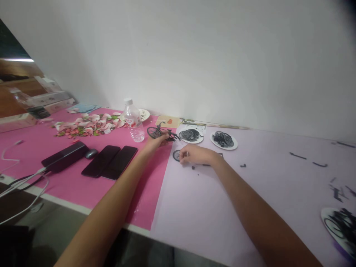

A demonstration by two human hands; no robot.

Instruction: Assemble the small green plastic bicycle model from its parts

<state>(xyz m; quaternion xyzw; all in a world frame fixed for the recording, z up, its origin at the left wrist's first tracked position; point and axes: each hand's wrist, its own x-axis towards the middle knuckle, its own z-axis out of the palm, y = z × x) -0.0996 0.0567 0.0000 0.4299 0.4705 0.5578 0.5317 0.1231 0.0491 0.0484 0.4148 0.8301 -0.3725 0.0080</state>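
My left hand (159, 140) is closed on a black miniature bicycle (155, 131), with one wheel showing left of the fingers and the frame reaching out to the right. Over the pale sheet, my right hand (191, 155) is curled in a pinch; whatever lies between its fingertips is hidden. A small spoked wheel (175, 155) shows at the fingertips' left side, and I cannot tell whether they touch it. Dark parts peek out from behind the right wrist. Just below the hand lies a tiny black piece (193, 168).
White plates of black bicycle parts stand at the back, one holding wheels (191, 135), another (224, 140) beside it, and a third (340, 230) at right. Loose pieces (336, 193) lie nearby. Leftward are a bottle (134, 120), pink petals (89, 124), phones (109, 162) and a power bank (65, 156).
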